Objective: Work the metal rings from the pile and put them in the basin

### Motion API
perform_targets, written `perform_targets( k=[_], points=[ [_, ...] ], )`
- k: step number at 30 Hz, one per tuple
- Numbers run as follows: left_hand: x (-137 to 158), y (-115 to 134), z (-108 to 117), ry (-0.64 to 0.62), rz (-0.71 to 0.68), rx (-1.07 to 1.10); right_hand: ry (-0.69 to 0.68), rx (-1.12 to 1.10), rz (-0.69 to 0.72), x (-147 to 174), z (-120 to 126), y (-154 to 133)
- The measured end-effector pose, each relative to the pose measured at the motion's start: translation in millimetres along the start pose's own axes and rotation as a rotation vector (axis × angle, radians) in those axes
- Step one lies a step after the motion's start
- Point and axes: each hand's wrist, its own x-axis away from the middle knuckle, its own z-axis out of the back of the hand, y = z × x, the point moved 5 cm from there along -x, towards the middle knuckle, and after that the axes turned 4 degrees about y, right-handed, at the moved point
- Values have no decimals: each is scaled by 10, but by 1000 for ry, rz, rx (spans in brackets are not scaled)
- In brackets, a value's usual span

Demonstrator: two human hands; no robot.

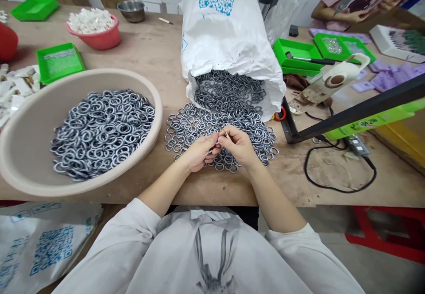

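My left hand [202, 153] is closed, fingertips pinched around a grey ring [210, 151] that shows only in part. Touching it from the right, my right hand [239, 147] is closed on a thin, pale, narrow tool [227, 135]; its kind is hard to make out. Both hands meet just above a loose pile of grey rings [186, 123] on the wooden table [159, 187]. Behind the pile, a white woven sack [229, 37] lies with its mouth toward me, more rings [229, 90] inside. To the left stands a large beige basin [20, 152] holding a heap of similar rings [106, 130].
A black metal bar [348, 112] slants across the right side, near a power strip [358, 145] with a looped cable [307, 170]. A bottle [318, 86] and green trays [295, 55] stand beyond. Back left are a pink bowl [102, 39] and a metal bowl [133, 13]. Another person [345, 6] sits far right.
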Motion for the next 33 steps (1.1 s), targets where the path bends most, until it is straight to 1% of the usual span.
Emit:
perform_targets(
  k=[3,5,7,9,11,14,17,18,20,23,25,28,30,32,33],
  points=[
    [-7,14,-2,-16,-57,-19,60,-98,-52,-15,-23,48],
    [-6,36,3,-20,-98,-20,102,-66,-15,-13,13,5],
    [-5,59,20,-3,-135,-12,82,103,65,19,33,-80],
    [-3,77,38,25,-164,-4,20,335,154,78,15,-170],
    [-4,83,53,53,-180,2,-17,518,233,142,-20,-240],
    [-7,79,66,84,-189,5,-33,631,308,200,-80,-299],
    [-3,76,69,98,-191,-6,-43,662,338,195,-99,-303],
    [1,75,64,92,-192,-17,-42,658,334,180,-85,-291],
    [13,68,33,42,-186,-53,-9,622,282,133,-15,-250],
    [23,41,-21,-44,-176,-99,104,520,171,74,127,-183],
    [15,27,-18,-40,-191,-113,143,442,141,76,150,-161],
    [-8,10,21,5,-217,-156,99,297,120,101,59,-120],
    [-16,-4,25,-19,-213,-205,90,202,75,80,32,-63],
    [-17,-9,18,-66,-205,-231,99,189,6,0,93,14],
    [-18,-3,22,-77,-203,-226,98,243,-32,-60,155,52]
  ],
)
